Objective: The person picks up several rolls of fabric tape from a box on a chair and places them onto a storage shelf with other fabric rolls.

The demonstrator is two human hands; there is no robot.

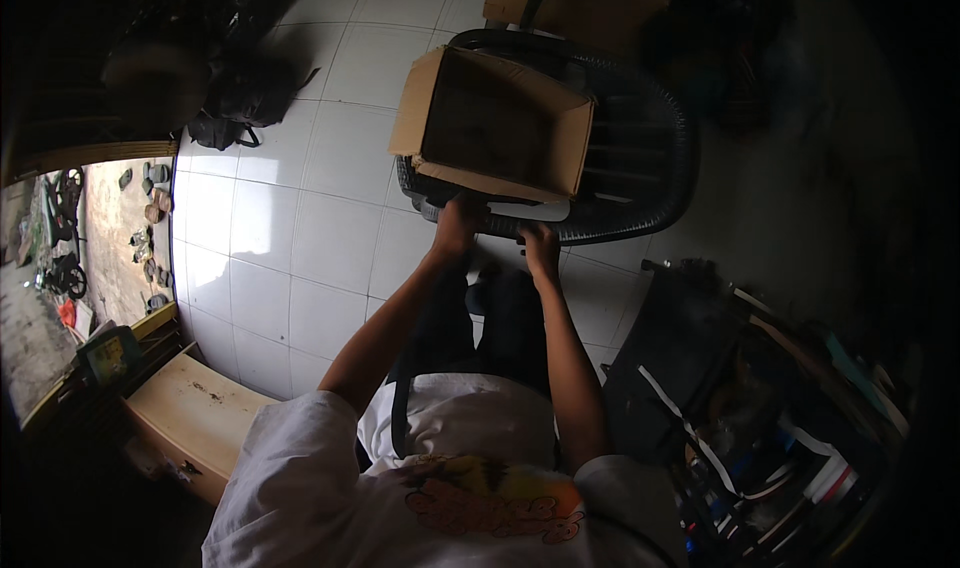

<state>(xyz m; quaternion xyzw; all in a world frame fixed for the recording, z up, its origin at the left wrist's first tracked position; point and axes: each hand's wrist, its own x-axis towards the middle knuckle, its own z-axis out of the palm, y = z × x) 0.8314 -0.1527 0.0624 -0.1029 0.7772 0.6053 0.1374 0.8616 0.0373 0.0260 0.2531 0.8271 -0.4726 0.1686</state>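
A black plastic chair (pixel 665 203) with a ribbed, curved rim stands in front of me. An open cardboard box (pixel 575 158) rests on it, tilted, its flaps folded out and its inside in deep shadow. My left hand (pixel 460 225) is closed on the chair's near edge, just below the box's near left corner; its fingertips are lost in the dark. Right of it, my right hand (pixel 541 250) curls its fingers around the same near rim. Both arms reach straight forward, and the hands are a short way apart.
Beyond the chair is another cardboard box (pixel 600 3). Black bags (pixel 245 93) lie on the white tiled floor (pixel 340 158) at the far left. A pale cabinet (pixel 200 398) stands near left, beside a doorway with shoes outside. Cluttered dark shelving (pixel 740 398) is close on my right.
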